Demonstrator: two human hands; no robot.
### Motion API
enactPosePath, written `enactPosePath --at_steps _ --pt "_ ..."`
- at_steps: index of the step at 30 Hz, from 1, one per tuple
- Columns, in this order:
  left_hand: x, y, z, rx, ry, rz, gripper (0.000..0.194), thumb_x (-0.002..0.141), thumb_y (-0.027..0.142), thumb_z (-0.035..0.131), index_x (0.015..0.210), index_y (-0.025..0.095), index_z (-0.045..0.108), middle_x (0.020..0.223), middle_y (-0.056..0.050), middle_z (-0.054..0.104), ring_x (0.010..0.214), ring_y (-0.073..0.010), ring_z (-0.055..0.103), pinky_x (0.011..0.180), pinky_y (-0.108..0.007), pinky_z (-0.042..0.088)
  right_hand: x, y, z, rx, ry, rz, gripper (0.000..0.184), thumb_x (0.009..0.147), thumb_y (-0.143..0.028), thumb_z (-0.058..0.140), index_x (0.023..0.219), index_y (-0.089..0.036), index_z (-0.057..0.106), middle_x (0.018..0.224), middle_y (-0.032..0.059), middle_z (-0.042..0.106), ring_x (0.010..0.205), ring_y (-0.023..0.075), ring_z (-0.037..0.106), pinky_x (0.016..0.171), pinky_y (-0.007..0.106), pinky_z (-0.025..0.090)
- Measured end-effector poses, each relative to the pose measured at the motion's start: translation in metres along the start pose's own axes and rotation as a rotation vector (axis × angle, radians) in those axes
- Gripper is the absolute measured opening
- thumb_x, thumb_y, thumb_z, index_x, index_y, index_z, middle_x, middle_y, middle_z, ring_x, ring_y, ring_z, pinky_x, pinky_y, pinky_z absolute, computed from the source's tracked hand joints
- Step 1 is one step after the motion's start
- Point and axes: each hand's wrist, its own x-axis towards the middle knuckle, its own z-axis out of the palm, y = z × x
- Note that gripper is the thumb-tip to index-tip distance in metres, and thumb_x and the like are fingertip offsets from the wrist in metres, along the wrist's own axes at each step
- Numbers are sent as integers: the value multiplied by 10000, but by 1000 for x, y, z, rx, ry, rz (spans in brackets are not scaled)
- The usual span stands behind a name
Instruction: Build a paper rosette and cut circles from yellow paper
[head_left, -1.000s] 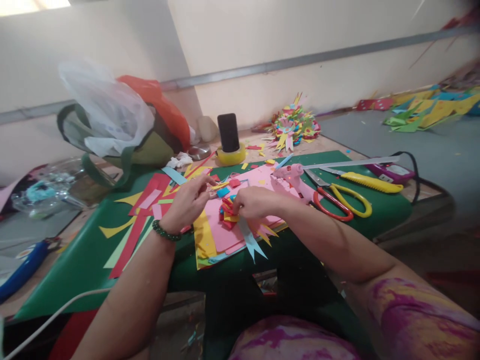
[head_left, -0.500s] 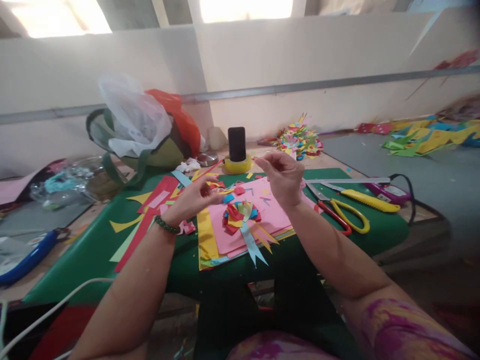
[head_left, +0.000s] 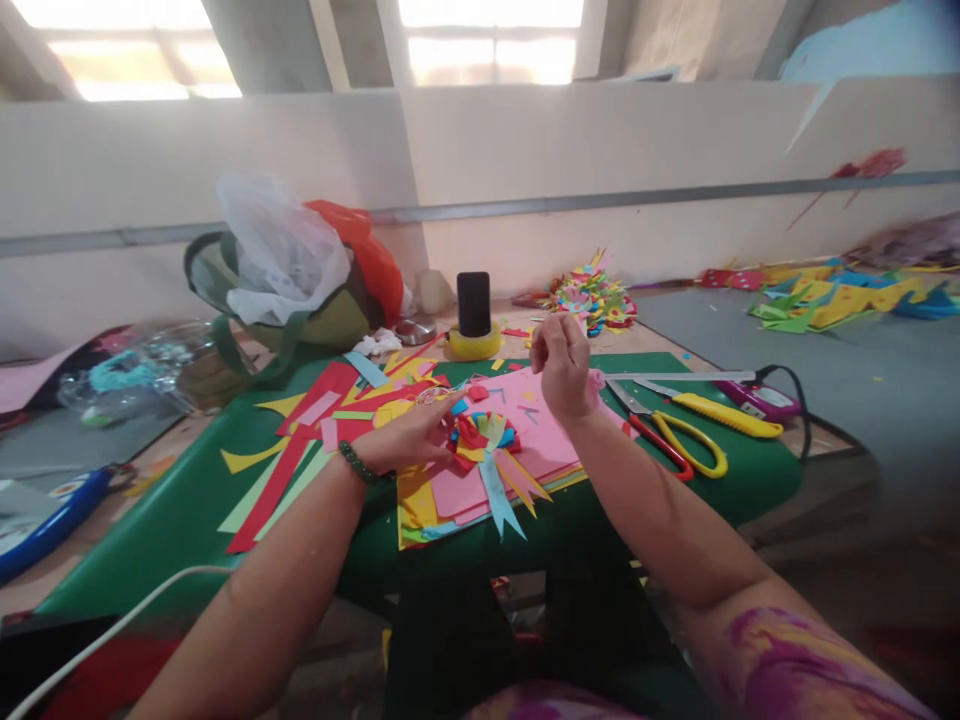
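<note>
A multicoloured paper rosette lies on a stack of pink sheets, its pale blue forked tail and yellow-pink points trailing between five and six o'clock. It looks very light, made of soft folded strips that would probably crush or spring loose if squeezed; the gentlest hold seems to be a light pinch at the layered edge or where the tail meets the loops.

At nine o'clock the left hand has its grip parted, thumb and fingers at the rosette's edge; I cannot tell whether they touch it. Between one and two o'clock the right hand is raised, its grip curled closed, with nothing visible inside.

Farther out on the green-covered tabletop, scissors sit at three o'clock with a yellow cutter beyond, red strips near half past eight, and a phone at twelve.
</note>
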Motion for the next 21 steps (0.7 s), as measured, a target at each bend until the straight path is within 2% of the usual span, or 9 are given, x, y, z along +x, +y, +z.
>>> enactPosePath --at_steps 4,7,9,11,15,18,21 --pt "0 -2 -2 45 36 -13 855 720 268 645 1510 242 321 1080 -60 654 923 -205 614 810 -317 494 -3 5 1 -64 -87 -2 550 904 -657 470 590 -225 336 510 -80 308 427 66 301 396 221 234" --pt "-2 1 -9 5 94 -7 651 765 294 602 1404 233 491 1072 -68 669 937 -200 626 802 -306 503 -3 8 0 -115 -71 -37 570 875 -673 504 574 -223 328 518 -76 291 470 77 292 434 231 243" --pt "-3 3 -15 -31 200 -39 493 786 319 584 1263 203 614 983 -68 691 880 -192 638 760 -296 506 -2 8 0 -119 -39 -51 537 858 -661 547 606 -223 365 538 -77 314 484 78 304 451 234 258" --pt "-1 4 -18 -69 358 -75 390 783 342 589 1121 171 684 871 -59 697 765 -175 627 684 -283 497 -2 7 1 -123 -31 -51 491 849 -640 580 654 -221 415 559 -76 354 493 79 335 466 237 280" --pt "4 4 -18 -178 637 -114 336 778 385 604 977 143 724 685 -23 655 577 -128 531 534 -248 421 -5 4 2 -172 -106 -28 421 863 -595 595 727 -212 485 578 -71 417 491 78 388 478 244 312" --pt "5 7 -17 -250 751 -110 307 754 392 635 902 141 732 644 -14 636 565 -123 515 508 -240 394 -6 2 2 -187 -126 -35 400 880 -583 578 757 -209 506 583 -71 436 473 73 392 463 242 312" --pt "5 10 -18 -317 853 -103 249 751 357 636 856 152 728 643 -12 637 572 -122 527 517 -236 415 -4 0 0 -128 -70 -35 412 888 -604 553 758 -220 479 577 -80 415 442 65 367 423 232 283"
